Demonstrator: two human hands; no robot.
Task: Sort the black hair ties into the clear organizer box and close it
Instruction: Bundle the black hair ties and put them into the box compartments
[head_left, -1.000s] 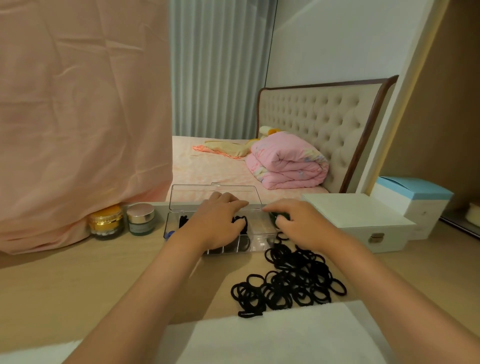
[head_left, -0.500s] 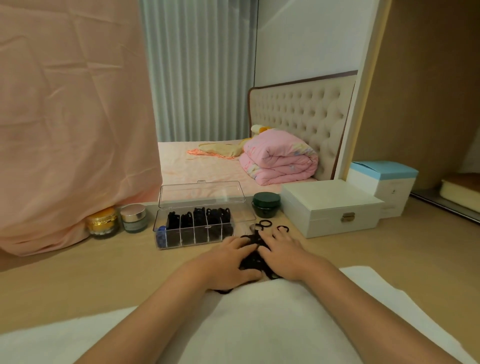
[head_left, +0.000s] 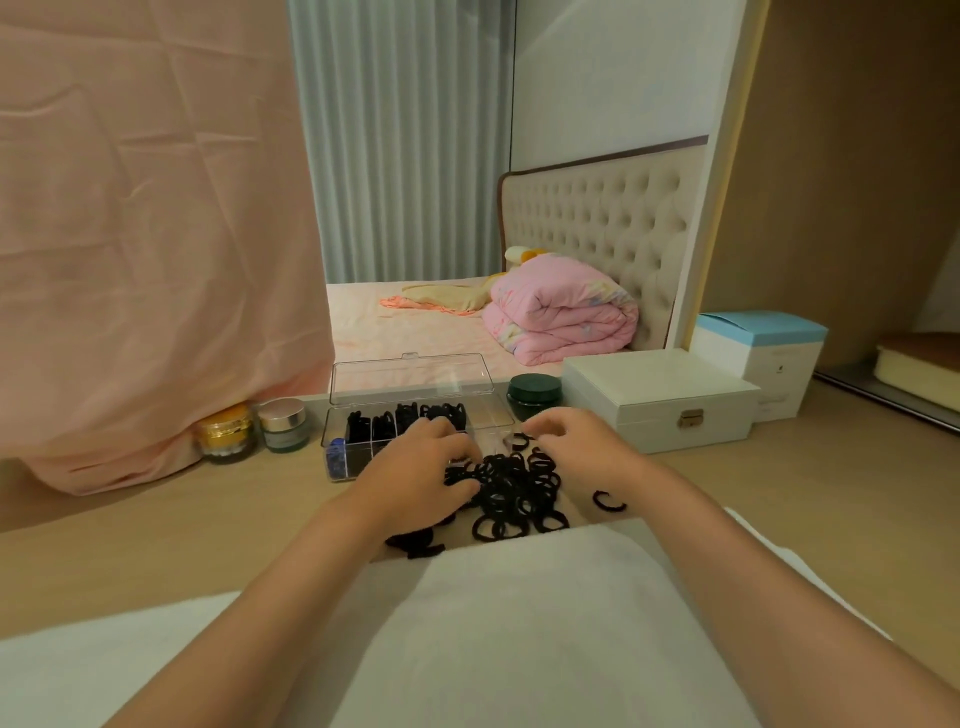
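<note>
A heap of black hair ties (head_left: 514, 493) lies on the wooden desk just in front of the clear organizer box (head_left: 347, 470). The box's lid (head_left: 410, 379) stands open at the back, and several of its compartments hold black ties. My left hand (head_left: 415, 475) lies on the left side of the heap with its fingers curled into the ties. My right hand (head_left: 576, 441) hovers by the box's right end, fingers bent and blurred, above a single tie (head_left: 519, 442). One stray tie (head_left: 608, 501) lies to the right.
A dark green jar (head_left: 534, 395) and a white latch box (head_left: 660, 400) stand right of the organizer. A gold jar (head_left: 226, 431) and a silver-lidded jar (head_left: 283, 423) stand to its left, under a pink cloth (head_left: 145, 234). A white towel (head_left: 519, 623) covers the near desk edge.
Both hands left the box, pressed down on the heap of ties, and have now spread apart. My right hand has lifted toward the box's right end.
</note>
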